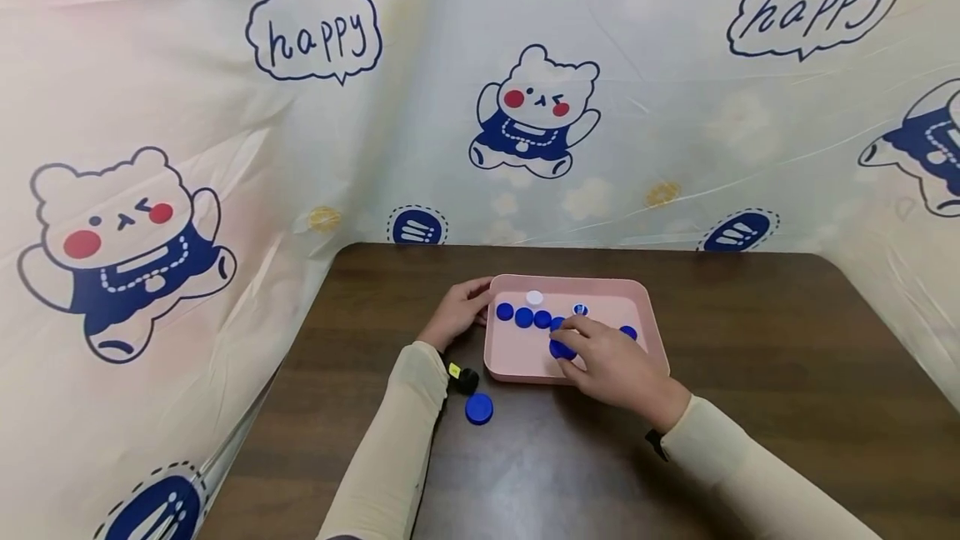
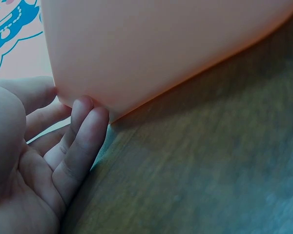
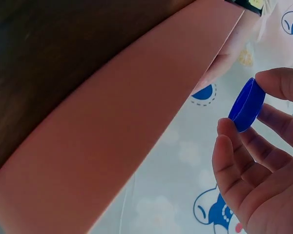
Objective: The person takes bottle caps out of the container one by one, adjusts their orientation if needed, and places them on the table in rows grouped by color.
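Beneath the right hand (image 1: 618, 361) — half-curled, pinching a blue cap (image 3: 249, 105) by its rim — lies a pink tray (image 1: 525, 359), steadied, presumably, by the left hand's (image 1: 459, 311) loose pinch.

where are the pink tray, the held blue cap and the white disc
Pink tray (image 1: 521, 353), head view, bare floor
Held blue cap (image 3: 251, 107), right wrist view, outer side
White disc (image 1: 534, 297), head view, upper face

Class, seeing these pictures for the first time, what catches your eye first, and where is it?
First, probably, the pink tray on the dark wooden table, with a row of blue discs inside. Next comes the blue cap pinched in the right hand, above the tray. Beyond the table, a winking cartoon bear is printed on the pale backdrop.
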`<state>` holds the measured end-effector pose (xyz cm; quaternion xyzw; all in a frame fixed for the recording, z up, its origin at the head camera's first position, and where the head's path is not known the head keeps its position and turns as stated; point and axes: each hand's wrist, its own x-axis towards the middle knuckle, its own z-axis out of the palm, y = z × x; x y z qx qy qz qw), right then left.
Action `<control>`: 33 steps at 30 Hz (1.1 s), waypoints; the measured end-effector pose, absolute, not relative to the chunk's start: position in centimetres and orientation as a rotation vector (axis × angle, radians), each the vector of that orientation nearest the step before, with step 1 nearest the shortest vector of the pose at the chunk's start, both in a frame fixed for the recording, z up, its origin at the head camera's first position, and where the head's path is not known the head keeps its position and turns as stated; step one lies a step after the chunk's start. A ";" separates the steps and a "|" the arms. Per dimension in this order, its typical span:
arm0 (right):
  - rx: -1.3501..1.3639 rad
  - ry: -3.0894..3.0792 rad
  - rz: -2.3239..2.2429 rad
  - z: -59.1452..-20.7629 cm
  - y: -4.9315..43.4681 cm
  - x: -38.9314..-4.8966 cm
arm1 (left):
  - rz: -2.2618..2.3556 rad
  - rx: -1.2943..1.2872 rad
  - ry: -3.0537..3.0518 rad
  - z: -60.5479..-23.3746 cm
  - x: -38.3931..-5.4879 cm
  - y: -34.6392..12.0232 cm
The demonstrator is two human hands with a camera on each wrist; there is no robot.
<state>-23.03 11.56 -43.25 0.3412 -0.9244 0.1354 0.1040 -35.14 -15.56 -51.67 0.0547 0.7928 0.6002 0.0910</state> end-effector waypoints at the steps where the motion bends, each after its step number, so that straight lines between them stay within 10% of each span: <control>1: 1.008 -2.735 0.406 -43.3 11.4 -22.9 | 1.779 0.160 2.357 -51.7 -35.1 -15.5; 33: 1.340 -2.603 0.508 -46.0 7.7 -20.9 | 1.831 0.164 2.348 -51.6 -35.1 -15.3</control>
